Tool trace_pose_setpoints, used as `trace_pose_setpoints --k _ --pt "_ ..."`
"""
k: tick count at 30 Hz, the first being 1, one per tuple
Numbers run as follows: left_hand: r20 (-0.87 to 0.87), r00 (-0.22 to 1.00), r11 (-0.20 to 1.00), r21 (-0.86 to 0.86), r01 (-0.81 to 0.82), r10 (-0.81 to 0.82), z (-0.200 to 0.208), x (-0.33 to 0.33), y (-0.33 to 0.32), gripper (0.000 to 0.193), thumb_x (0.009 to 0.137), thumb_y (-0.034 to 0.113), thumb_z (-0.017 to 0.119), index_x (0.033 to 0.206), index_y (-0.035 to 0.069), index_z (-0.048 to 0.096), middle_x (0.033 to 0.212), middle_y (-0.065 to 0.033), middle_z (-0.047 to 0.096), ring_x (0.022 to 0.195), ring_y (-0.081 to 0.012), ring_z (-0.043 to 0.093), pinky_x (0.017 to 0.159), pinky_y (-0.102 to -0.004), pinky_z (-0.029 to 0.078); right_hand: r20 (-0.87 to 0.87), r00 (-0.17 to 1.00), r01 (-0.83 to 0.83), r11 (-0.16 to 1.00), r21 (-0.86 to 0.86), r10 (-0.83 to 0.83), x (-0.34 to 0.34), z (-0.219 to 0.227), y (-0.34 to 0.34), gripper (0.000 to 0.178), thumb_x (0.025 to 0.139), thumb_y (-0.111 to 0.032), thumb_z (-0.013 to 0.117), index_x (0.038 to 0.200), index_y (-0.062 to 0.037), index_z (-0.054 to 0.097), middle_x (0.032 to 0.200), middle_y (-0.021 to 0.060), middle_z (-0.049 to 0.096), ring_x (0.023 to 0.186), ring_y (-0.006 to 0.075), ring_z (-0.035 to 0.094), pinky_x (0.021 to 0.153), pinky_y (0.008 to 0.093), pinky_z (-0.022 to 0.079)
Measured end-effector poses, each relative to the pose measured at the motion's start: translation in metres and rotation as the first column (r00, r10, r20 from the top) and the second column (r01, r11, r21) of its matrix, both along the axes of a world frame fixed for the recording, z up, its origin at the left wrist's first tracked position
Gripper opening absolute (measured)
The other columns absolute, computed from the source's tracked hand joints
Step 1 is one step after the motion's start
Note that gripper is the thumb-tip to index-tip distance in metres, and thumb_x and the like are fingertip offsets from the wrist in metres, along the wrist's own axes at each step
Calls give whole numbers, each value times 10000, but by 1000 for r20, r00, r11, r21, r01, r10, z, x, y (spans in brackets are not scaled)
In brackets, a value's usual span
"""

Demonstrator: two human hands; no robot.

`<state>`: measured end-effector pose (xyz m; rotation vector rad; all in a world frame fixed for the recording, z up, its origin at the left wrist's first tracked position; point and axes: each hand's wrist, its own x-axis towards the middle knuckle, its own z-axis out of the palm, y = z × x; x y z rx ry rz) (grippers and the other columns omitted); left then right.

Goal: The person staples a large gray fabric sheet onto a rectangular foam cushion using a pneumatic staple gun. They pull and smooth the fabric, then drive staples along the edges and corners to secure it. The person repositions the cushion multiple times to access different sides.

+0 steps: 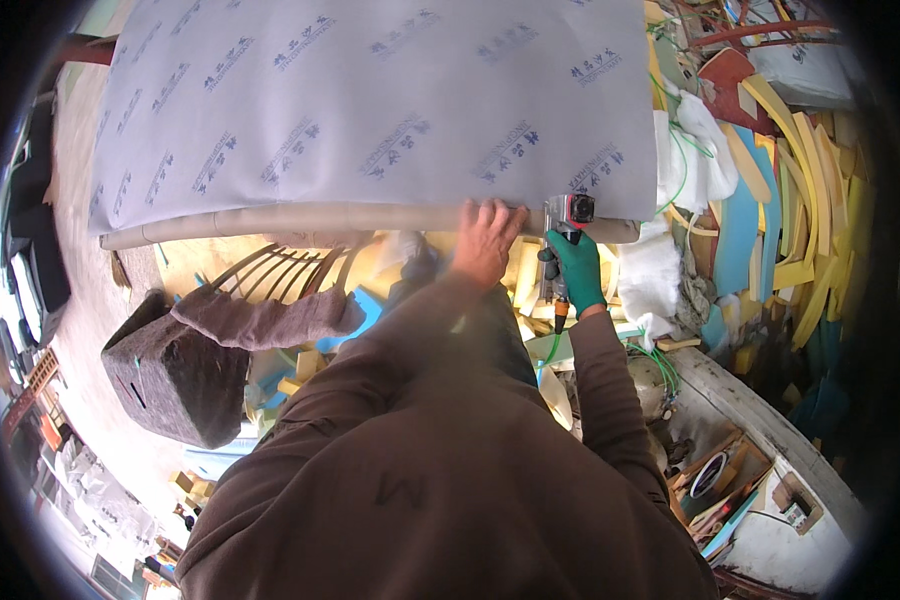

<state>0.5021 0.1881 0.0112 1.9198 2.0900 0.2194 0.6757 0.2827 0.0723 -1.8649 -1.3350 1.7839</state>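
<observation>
A large sheet of grey-white backing fabric (370,100) with blue printing covers the wide piece in front of me. Along its near side runs a brown rolled fabric edge (300,218). My left hand (488,240), bare, has its fingers curled over that edge near the middle, gripping it. Just to the right, my right hand (578,270) in a green glove is wrapped round the handle of an air staple gun (570,209). The gun's red-and-black head is at the fabric edge, and a green air hose (552,350) hangs from its orange fitting. Whether its nose touches the fabric cannot be seen.
Yellow and blue foam offcuts (760,220) pile up on the right, beside white wadding (655,275). A dark grey upholstered block (180,370) stands at lower left, near a curved slatted frame (290,270). At lower right is a white tub-like bin (780,530) with tools inside.
</observation>
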Motion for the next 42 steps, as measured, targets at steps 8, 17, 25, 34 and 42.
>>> trace_pose_setpoints --k 8,17,25,34,42 --pt "112 992 998 32 61 -65 0 -39 -26 724 975 245 655 1644 37 473 1630 -132 492 1547 -299 415 1326 -604 258 -24 999 -46 998 -38 45 -45 -3 -21 246 1028 -292 781 1106 -68 718 788 49 731 529 113 606 484 292 491" --pt "37 923 915 119 -385 384 -1 -180 -106 694 877 164 717 1556 126 578 1576 -115 548 1552 -350 450 1321 -666 266 -6 988 -155 988 -21 155 -75 6 -25 218 1044 -249 762 1125 -57 697 793 65 721 512 115 607 465 285 495" --pt "29 933 932 44 -359 358 7 -229 -152 705 928 290 797 1584 197 558 1592 -95 519 1581 -341 409 1311 -665 277 -238 923 -324 945 -53 303 -175 -21 -59 242 1020 -265 775 1066 -36 713 781 62 715 521 109 591 490 285 478" --pt "68 936 936 39 -350 346 3 -233 -160 559 940 175 701 1495 211 640 1564 -86 541 1582 -330 403 1310 -648 289 -68 840 -541 841 -14 539 -270 -30 -101 372 959 -398 779 929 -27 767 783 96 759 653 224 715 631 391 565" --pt "105 952 946 125 -300 288 8 -261 -162 680 832 35 697 1501 136 627 1506 -108 596 1481 -324 514 1260 -543 378 49 776 -631 773 75 629 -281 -19 -104 408 976 -438 797 934 -33 780 821 70 776 735 190 741 668 368 572"
